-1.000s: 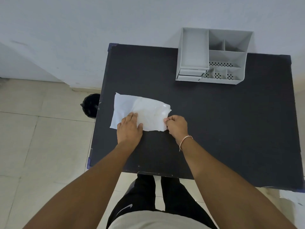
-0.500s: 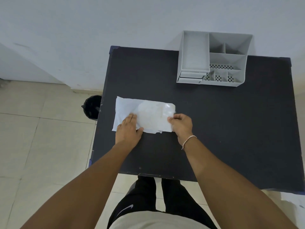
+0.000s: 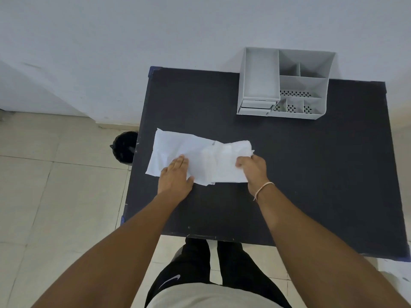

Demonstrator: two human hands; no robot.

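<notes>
Pinning, left hand (image 3: 175,176): we have it laid flat, fingers straight and together, pressing the near left part of the sheet (image 3: 213,161) onto the table (image 3: 311,174); it grips nothing.
Pulling, right hand (image 3: 252,168): fingers curled round the sheet's crumpled right edge.
Sheet: white, thin and creased, lying across the left middle of the table, its right part bunched.
Step, as we judge it: smoothing the sheet out flat.
Doing it well: we press firmly with the left palm and draw the right edge slowly outward, low along the table, so the thin material neither tears nor slides.
Beyond: grey organizer (image 3: 282,85) at the far edge, well apart; black bin (image 3: 124,147) on the floor just beside the table's left side.
</notes>
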